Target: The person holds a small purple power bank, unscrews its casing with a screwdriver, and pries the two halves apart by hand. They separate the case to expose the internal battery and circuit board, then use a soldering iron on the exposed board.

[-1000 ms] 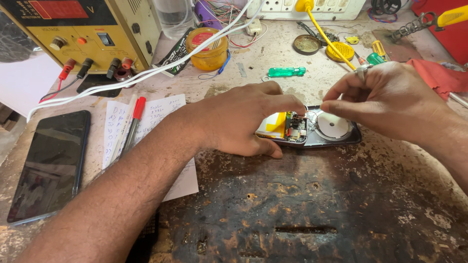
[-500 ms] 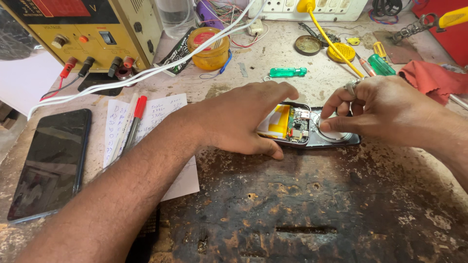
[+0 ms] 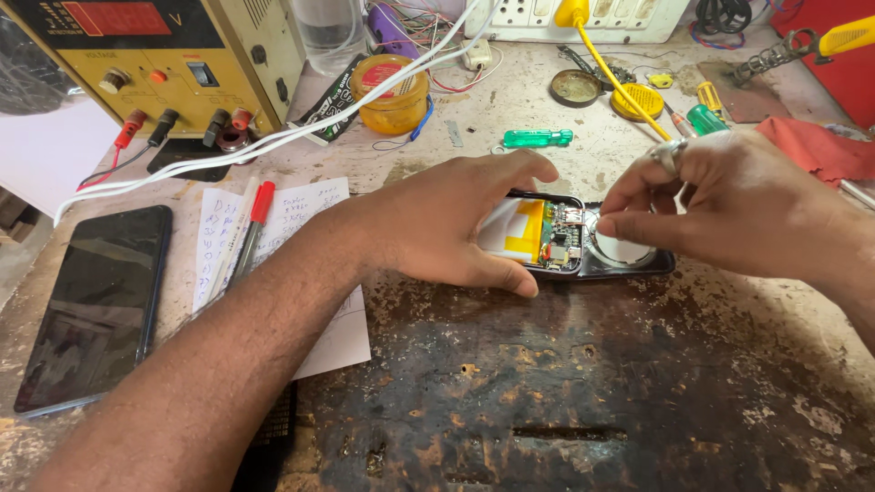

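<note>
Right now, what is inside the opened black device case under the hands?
Inside the black case: a yellow-wrapped battery, a small circuit board and a round pale disc. The left hand and right hand cover the rest.

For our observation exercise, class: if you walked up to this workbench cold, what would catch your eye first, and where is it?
At the centre, the left hand and right hand close around an opened black device, its yellow battery and small circuit board laid bare. To the far left a dark phone lies flat beside a handwritten paper with a red-capped pen. A yellow power supply stands at the back left.
</note>
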Motion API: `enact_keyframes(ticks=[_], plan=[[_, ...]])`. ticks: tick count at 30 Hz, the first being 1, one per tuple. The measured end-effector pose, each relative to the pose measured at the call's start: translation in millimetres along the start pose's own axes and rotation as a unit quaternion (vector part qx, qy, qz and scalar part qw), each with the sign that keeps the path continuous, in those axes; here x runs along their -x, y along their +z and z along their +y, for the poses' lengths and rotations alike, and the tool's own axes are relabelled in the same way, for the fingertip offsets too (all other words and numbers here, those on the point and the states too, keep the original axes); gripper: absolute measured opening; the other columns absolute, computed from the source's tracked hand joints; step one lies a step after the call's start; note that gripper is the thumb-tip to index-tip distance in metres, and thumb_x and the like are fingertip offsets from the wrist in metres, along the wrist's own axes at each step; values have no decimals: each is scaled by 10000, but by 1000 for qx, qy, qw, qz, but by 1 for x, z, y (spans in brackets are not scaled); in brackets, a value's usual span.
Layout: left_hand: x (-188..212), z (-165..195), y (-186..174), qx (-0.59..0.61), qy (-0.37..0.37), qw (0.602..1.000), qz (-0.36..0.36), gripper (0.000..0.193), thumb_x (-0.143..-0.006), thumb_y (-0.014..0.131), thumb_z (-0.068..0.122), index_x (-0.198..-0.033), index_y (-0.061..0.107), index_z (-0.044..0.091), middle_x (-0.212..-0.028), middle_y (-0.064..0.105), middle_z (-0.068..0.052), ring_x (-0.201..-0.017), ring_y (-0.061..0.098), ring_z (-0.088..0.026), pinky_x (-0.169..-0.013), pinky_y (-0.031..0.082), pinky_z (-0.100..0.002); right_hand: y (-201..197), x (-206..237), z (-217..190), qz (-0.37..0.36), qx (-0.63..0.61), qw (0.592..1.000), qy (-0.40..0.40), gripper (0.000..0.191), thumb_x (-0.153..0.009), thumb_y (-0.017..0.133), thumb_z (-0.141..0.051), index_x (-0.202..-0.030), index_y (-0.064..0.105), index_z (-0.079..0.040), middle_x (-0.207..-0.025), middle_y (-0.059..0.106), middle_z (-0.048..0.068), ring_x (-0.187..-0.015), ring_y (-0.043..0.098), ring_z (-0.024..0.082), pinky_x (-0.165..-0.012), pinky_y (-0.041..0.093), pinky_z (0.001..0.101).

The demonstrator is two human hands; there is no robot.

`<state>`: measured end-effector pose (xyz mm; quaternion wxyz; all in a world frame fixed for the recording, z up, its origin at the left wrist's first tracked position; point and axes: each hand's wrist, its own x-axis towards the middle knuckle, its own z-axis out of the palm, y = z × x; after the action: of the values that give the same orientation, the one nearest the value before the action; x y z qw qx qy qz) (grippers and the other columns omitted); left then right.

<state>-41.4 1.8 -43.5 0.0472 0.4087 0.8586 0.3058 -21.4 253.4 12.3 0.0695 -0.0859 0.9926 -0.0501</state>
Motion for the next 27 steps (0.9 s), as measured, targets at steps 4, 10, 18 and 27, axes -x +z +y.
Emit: enact_keyframes(ticks=[4, 10, 18, 27], plan=[[-1, 0, 1, -18, 2, 1000, 4, 979, -678, 890, 519, -1460, 453, 124, -1413, 595, -129, -1320, 571, -279, -1084, 442, -427, 2, 4, -5, -8, 26, 999, -24, 269, -839, 836, -409, -1054, 845, -247, -658, 703, 39, -514, 622, 135, -553, 490, 330], [-1, -3, -1, -25, 114, 991, 61, 905, -640, 948, 465, -1344, 525, 82, -1321, 615, -127, -1286, 596, -290, -1083, 477, -423, 5, 6, 0, 8, 11, 999, -49, 267, -829, 834, -411, -1035, 848, -243, -624, 685, 46, -480, 607, 138, -515, 474, 326], [-6, 4, 1, -90, 111, 983, 112, 949, -578, 985, 431, -1351, 517, 142, -1328, 576, -87, -1287, 548, -309, -1051, 456, -462, 6, 8, 7, 54, -24, 995, -74, 284, -798, 835, -407, -1024, 832, -236, -653, 729, 14, -500, 644, 113, -504, 491, 304], [-8, 2, 2, -119, 135, 974, 136, 947, -570, 984, 425, -1346, 519, 148, -1331, 573, -85, -1297, 539, -322, -1061, 447, -476, 10, 10, 4, 108, 112, 984, -82, 212, -848, 853, -439, -1001, 852, -292, -513, 686, 57, -454, 623, 159, -520, 511, 320]])
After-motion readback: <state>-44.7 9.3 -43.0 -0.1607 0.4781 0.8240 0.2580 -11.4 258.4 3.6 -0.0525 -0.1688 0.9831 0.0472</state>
